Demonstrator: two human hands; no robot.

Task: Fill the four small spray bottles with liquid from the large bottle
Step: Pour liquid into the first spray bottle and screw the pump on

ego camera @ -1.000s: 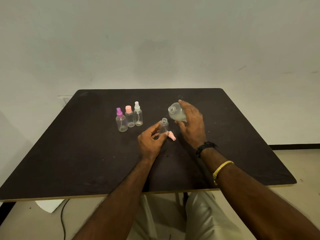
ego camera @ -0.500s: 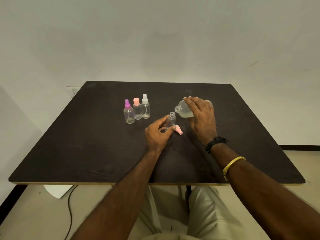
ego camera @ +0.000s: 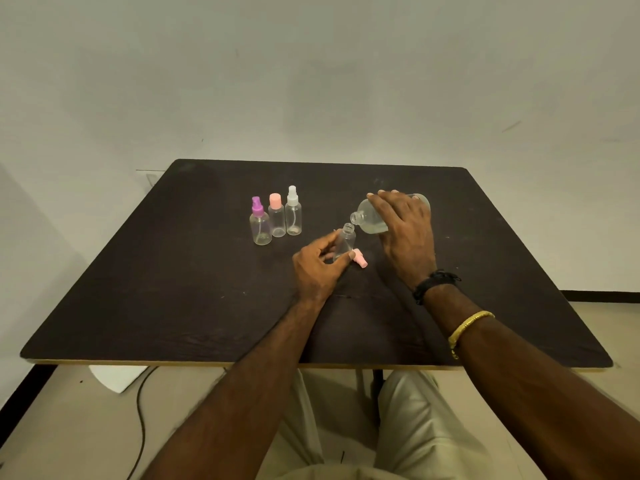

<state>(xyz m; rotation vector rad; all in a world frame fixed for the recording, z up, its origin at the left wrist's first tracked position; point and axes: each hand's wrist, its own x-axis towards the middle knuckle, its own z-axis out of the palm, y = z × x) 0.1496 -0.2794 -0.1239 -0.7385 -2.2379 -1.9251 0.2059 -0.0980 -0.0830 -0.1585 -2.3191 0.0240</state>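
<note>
My left hand (ego camera: 320, 268) grips a small clear open bottle (ego camera: 346, 239) standing on the dark table (ego camera: 173, 289). Its pink spray cap (ego camera: 360, 259) lies on the table just right of it. My right hand (ego camera: 405, 230) holds the large clear bottle (ego camera: 369, 220), tipped on its side with its open mouth pointing left, just above and right of the small bottle's mouth. Pale liquid lies in the large bottle's lower side. Three capped small bottles stand in a row to the left: purple-capped (ego camera: 259, 225), pink-capped (ego camera: 276, 218), white-capped (ego camera: 293, 214).
A white wall rises close behind the table's far edge. On the floor at the lower left lie a white sheet (ego camera: 114, 377) and a dark cable (ego camera: 140, 410). My legs are under the table's near edge.
The large bottle has tipped further onto its side and its mouth has come down close to the small bottle's mouth. My left hand has kept hold of the small bottle.
</note>
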